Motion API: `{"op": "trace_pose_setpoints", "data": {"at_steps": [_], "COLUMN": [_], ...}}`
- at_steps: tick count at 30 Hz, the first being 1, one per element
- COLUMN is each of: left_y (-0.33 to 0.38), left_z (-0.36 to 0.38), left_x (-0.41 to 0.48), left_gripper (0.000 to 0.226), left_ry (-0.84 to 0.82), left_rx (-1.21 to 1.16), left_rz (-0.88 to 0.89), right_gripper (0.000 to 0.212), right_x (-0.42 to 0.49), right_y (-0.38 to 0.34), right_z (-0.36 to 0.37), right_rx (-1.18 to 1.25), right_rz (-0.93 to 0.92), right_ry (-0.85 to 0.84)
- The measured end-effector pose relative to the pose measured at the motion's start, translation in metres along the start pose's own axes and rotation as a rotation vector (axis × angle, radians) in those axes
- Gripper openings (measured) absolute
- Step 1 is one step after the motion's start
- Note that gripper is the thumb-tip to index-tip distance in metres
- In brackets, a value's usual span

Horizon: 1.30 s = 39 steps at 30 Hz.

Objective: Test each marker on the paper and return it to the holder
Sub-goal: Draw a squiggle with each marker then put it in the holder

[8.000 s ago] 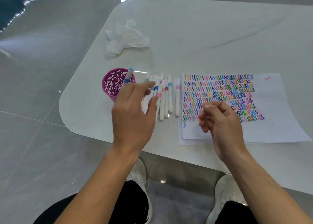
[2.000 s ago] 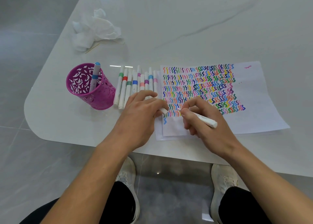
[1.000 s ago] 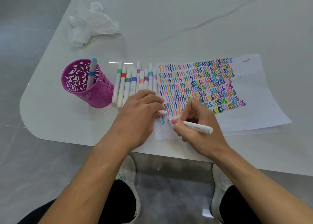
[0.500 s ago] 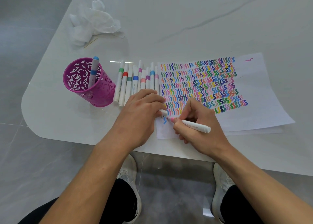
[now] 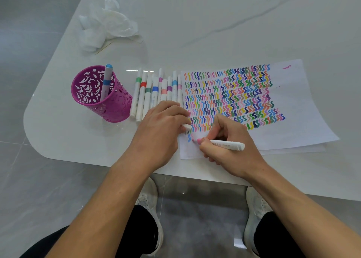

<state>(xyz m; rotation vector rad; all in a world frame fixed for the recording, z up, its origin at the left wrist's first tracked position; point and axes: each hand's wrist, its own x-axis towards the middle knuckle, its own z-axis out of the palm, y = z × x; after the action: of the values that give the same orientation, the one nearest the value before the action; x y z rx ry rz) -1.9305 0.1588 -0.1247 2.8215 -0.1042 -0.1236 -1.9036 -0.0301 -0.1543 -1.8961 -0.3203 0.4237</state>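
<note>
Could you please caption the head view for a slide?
Right hand tests a pink marker on the colourful paper while the left hand holds what looks like its cap.

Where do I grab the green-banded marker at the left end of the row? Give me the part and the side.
Take the green-banded marker by its white barrel below the band, from above and the left: it lies flat, its left side open toward the purple holder, while the red-banded marker lies against its right.
</note>
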Motion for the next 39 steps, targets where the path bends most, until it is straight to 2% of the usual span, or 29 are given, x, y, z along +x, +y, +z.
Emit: {"op": "trace_pose_setpoints", "data": {"at_steps": [7,13,17,20,24,33,39], "left_y": [0.001,0.003,0.004,0.005,0.009,0.016,0.020], "left_z": [0.002,0.000,-0.005,-0.006,-0.008,-0.014,-0.014], "left_x": [-0.001,-0.002,-0.002,-0.002,-0.002,-0.003,-0.005], "left_gripper": [0.035,0.033,0.032,0.031,0.028,0.025,0.024], "left_ry": [0.008,0.047,0.084,0.097,0.121,0.088,0.007], "left_rx": [-0.004,-0.043,-0.114,-0.143,-0.247,-0.635,-0.642], "left_rz": [-0.012,-0.025,-0.036,-0.046,-0.105,-0.236,-0.216], "right_gripper": [0.026,0.023,0.018,0.010,0.008,0.018,0.017], "right_x": [-0.001,0.001,0.006,0.009,0.010,0.011,0.011], "right_y": [-0.001,-0.012,-0.018,-0.023,-0.027,-0.030,-0.028], "right_z": [-0.003,-0.010,-0.018,-0.025,-0.026,-0.027,-0.024], "right_rx": [0.157,0.270,0.297,0.319,0.381,0.436,0.386], "right_rz": [0.025,-0.039,-0.088,-0.113,-0.102,-0.067,-0.059], "right_ry": [-0.023,0.169,0.232,0.233,0.220,0.239,0.208]}}
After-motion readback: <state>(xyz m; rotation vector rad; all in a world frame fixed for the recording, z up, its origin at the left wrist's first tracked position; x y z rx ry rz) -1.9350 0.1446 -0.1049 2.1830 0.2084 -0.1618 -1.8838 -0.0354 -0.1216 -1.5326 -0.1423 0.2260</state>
